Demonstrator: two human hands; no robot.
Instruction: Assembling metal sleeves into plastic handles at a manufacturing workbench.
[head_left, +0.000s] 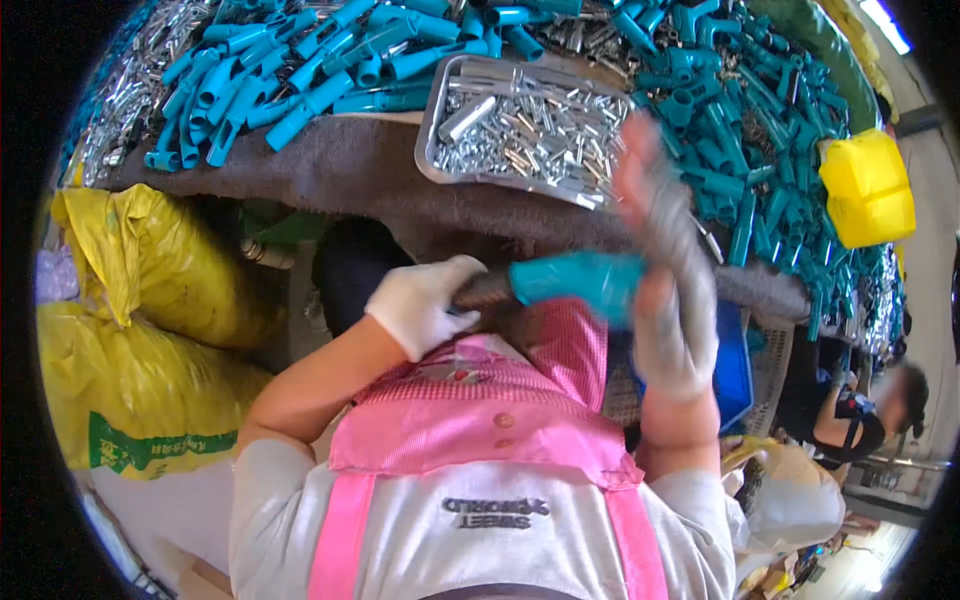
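Sacks, yellow and bulging, crowd your left side, and over on your right a blue crate sits low behind your forearm, with a whitish plastic bag beside your elbow. Up ahead, a clear tray brims with small silvery metal pins, and your right hand cuts across its right corner, hiding that part! That hand is a blur, fingers stretched upward and apart from the thumb, its palm next to the teal tubular part; whether they touch, you can't tell from here. Your left hand, white-gloved, is clamped on the dark cylindrical piece at the part's other end, and the whole thing lies crosswise above your pink apron, short of the bench.

Dark cloth covers that bench, teal tubes heaped left, more teal castings right, a yellow container at the far right edge. Another person works off to your right.

Count them: two sacks, one tray, one crate, one container, one part between your hands; the heaps defy counting.
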